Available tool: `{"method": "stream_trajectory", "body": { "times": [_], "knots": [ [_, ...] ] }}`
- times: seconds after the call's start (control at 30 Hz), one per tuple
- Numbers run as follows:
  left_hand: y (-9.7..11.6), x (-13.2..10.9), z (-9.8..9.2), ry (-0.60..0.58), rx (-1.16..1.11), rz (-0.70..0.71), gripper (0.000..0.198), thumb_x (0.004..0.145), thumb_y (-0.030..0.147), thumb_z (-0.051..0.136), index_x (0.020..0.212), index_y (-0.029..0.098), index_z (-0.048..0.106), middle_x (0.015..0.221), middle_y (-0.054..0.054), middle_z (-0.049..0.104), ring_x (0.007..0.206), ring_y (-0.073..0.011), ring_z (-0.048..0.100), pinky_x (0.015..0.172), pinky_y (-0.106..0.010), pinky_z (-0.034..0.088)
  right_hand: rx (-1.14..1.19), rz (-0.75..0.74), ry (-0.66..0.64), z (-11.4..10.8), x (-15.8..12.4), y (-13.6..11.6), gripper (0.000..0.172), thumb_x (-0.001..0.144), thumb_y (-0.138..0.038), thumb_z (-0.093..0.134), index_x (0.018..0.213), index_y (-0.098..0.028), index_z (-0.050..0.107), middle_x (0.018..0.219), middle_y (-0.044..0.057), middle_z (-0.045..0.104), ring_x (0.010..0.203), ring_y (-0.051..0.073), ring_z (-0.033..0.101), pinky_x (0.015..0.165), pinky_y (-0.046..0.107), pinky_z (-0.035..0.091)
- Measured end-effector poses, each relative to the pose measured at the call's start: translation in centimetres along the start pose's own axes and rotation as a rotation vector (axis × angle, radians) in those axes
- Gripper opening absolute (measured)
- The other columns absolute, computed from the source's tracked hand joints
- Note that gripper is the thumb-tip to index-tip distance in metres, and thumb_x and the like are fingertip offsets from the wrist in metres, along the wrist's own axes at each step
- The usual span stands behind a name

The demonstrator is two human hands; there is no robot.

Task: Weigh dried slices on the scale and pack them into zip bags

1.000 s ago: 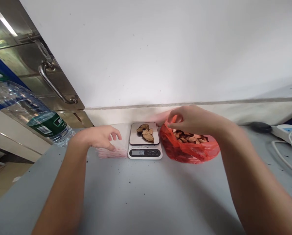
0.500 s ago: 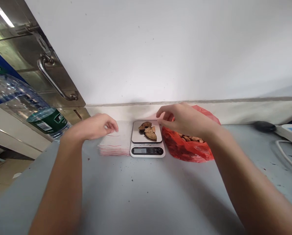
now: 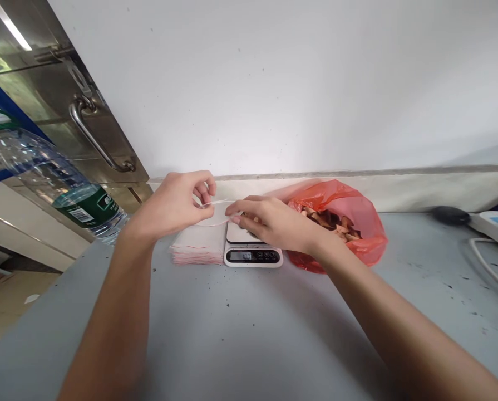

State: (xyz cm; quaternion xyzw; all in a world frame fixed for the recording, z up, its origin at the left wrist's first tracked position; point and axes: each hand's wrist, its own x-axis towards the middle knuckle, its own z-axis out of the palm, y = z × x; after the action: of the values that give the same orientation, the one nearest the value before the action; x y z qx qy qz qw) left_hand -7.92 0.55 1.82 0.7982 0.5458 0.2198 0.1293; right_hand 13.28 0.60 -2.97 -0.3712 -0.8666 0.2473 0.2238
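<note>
I've got my left hand (image 3: pixel 177 203) pinching the near edge of a small clear bag (image 3: pixel 215 214), thumb against fingertips, and my right hand (image 3: pixel 269 223) closed on its opposite edge, so the bag hangs stretched between the two, lifted off the stack of bags (image 3: pixel 192 248) and hovering just above the back of the scale (image 3: pixel 252 250). It's a flimsy thing, thin film, near weightless, so see-through I can hardly make out its outline against the wall; it will flop and cling if I let either side go slack. I judge the place to hold is right at the mouth, one layer per hand, since the two skins of film tend to stick together and slide on dry fingertips. A light pinch does it; squeezing harder would only crumple it. My right hand covers most of the scale's platform, so I can't see the dried slices on it from here, only the lit display at the front edge. Just right of the scale, touching or nearly so, sits the red plastic bag (image 3: pixel 340 223), open at the top, full of brown dried pieces (image 3: pixel 330 218): those look stiff, light and brittle, likely to crack if gripped hard. The grey table (image 3: pixel 249 334) is dusted with dark crumbs. Off to my left a water bottle (image 3: pixel 57 186) stands at the table's edge, well apart from the work, and a power strip (image 3: pixel 493 223) with white cable lies far right.
</note>
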Motion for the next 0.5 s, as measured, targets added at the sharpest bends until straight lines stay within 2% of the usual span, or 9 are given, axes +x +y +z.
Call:
{"method": "stream_trajectory", "body": {
  "times": [0.07,0.17,0.2,0.27,0.3,0.33,0.4,0.43,0.5],
  "knots": [
    [0.17,0.09,0.26,0.021,-0.017,0.021,0.008,0.072,0.029,0.061,0.078,0.024,0.057,0.085,-0.002,0.067,0.076,-0.0204,0.065,0.065,-0.032,0.05,0.064,0.037,-0.013,0.03,0.1,-0.21,0.03,0.108,-0.032,0.044,0.108,-0.019,0.072,0.075,-0.001,0.06,0.066,0.015,0.051,0.069,0.029,0.041],
    [0.67,0.15,0.49,0.088,-0.027,0.043,0.008,0.073,0.029,0.06,0.076,0.024,0.056,0.085,-0.002,0.068,0.071,-0.0184,0.064,0.065,-0.032,0.051,0.099,0.212,0.05,0.27,0.29,-0.63,0.043,0.106,-0.04,0.047,0.075,-0.019,0.066,0.056,-0.006,0.043,0.053,0.012,0.038,0.058,0.029,0.034],
    [0.84,0.13,0.51,0.117,-0.026,0.07,0.009,0.074,0.031,0.059,0.079,0.023,0.057,0.089,-0.002,0.069,0.075,-0.0197,0.066,0.069,-0.033,0.053,0.101,0.256,0.107,0.4,0.36,-0.71,0.038,0.103,-0.036,0.053,0.071,-0.019,0.064,0.055,-0.006,0.043,0.052,0.011,0.038,0.057,0.029,0.033],
    [1.05,0.03,0.46,0.113,-0.036,0.152,0.022,0.079,0.039,0.062,0.094,0.023,0.065,0.108,-0.006,0.074,0.099,-0.0255,0.07,0.087,-0.037,0.056,0.128,0.269,0.233,0.66,0.48,-0.72,0.014,0.09,-0.017,0.063,0.077,-0.018,0.069,0.059,-0.005,0.055,0.054,0.011,0.045,0.059,0.028,0.038],
    [1.06,-0.04,0.43,0.057,-0.04,0.188,0.038,0.08,0.046,0.066,0.109,0.023,0.067,0.125,-0.008,0.072,0.116,-0.0293,0.067,0.098,-0.039,0.054,0.162,0.249,0.288,0.77,0.53,-0.66,0.011,0.084,-0.011,0.064,0.084,-0.018,0.072,0.064,-0.004,0.06,0.057,0.012,0.05,0.061,0.027,0.041],
    [1.01,-0.09,0.41,-0.025,-0.036,0.215,0.058,0.078,0.054,0.071,0.127,0.024,0.064,0.143,-0.009,0.066,0.132,-0.0329,0.06,0.108,-0.042,0.05,0.207,0.226,0.328,0.85,0.56,-0.58,0.017,0.08,-0.008,0.065,0.091,-0.018,0.074,0.068,-0.003,0.065,0.06,0.013,0.055,0.063,0.028,0.043],
    [0.77,-0.11,0.49,-0.197,-0.013,0.231,0.101,0.067,0.064,0.082,0.154,0.028,0.046,0.167,-0.01,0.044,0.153,-0.0386,0.041,0.118,-0.045,0.043,0.3,0.191,0.368,0.9,0.58,-0.43,0.017,0.078,-0.015,0.072,0.095,-0.017,0.075,0.074,0.0,0.069,0.067,0.015,0.062,0.066,0.03,0.048],
    [0.63,-0.06,0.58,-0.253,-0.002,0.23,0.113,0.063,0.063,0.086,0.16,0.029,0.039,0.172,-0.009,0.037,0.156,-0.0403,0.035,0.119,-0.046,0.042,0.337,0.177,0.371,0.88,0.59,-0.38,0.019,0.077,-0.021,0.077,0.095,-0.017,0.075,0.078,0.001,0.071,0.071,0.017,0.064,0.067,0.031,0.049],
    [0.37,0.12,0.79,-0.281,-0.007,0.221,0.108,0.065,0.056,0.086,0.159,0.029,0.04,0.17,-0.01,0.041,0.155,-0.0408,0.038,0.117,-0.045,0.045,0.384,0.148,0.351,0.68,0.6,-0.36,0.028,0.072,-0.027,0.084,0.096,-0.016,0.075,0.085,0.004,0.074,0.079,0.02,0.068,0.07,0.032,0.052]
  ]
}}
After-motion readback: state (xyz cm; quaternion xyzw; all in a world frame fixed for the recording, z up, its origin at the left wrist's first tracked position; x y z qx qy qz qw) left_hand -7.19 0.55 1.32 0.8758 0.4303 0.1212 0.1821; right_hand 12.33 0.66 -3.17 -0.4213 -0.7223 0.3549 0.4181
